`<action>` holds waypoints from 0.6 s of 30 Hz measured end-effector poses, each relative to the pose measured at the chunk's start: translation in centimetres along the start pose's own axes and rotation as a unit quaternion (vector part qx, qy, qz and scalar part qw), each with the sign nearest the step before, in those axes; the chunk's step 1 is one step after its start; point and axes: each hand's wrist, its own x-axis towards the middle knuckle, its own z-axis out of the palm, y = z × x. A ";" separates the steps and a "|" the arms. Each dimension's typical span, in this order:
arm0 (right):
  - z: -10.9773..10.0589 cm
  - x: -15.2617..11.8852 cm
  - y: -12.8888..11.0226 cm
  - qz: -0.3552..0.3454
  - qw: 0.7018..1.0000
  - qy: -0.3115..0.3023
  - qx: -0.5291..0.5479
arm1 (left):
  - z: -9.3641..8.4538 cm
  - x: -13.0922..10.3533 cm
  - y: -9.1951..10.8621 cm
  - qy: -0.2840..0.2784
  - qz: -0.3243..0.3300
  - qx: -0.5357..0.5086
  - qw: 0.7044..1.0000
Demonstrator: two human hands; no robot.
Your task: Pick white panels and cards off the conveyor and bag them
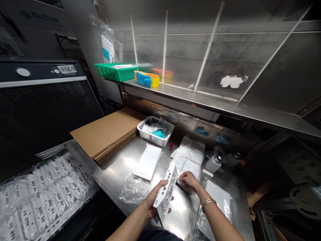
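A white plastic panel [165, 192], with slots along its edge and ribs inside, is gripped upright by my left hand [152, 201]. My thumb lies on its slotted edge and the fingers wrap behind it. To its right, my right hand [188, 180] has its fingers pinched together over the near part of a stack of thin plastic bags [189, 152]. Whatever lies between those fingertips is too small to make out. On the left, a flat white panel [147, 162] rests on clear plastic wrap. Another white panel in clear plastic [218, 195] lies beside my right forearm.
Cardboard sheets [112, 130] are stacked at the table's left. Behind are a white basket [152, 139], a red cutter [171, 146] and a pump bottle [214, 162]. A shelf [200, 98] overhangs, bearing a green tray [117, 73]. Bagged white parts [45, 187] fill the lower left.
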 end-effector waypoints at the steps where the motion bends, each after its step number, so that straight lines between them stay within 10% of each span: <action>1: 0.1 0.1 0.0 -0.002 1.000 0.018 0.023 | -0.1 0.2 -0.1 0.005 0.002 0.014 1.000; 12: -6.1 -2.0 -2.5 -0.191 0.914 0.262 0.242 | -0.7 1.0 0.8 -0.057 0.078 0.042 0.994; 18: -5.5 -4.5 -4.9 -0.301 0.897 0.294 0.135 | 4.1 3.1 2.6 -0.176 0.051 0.052 0.982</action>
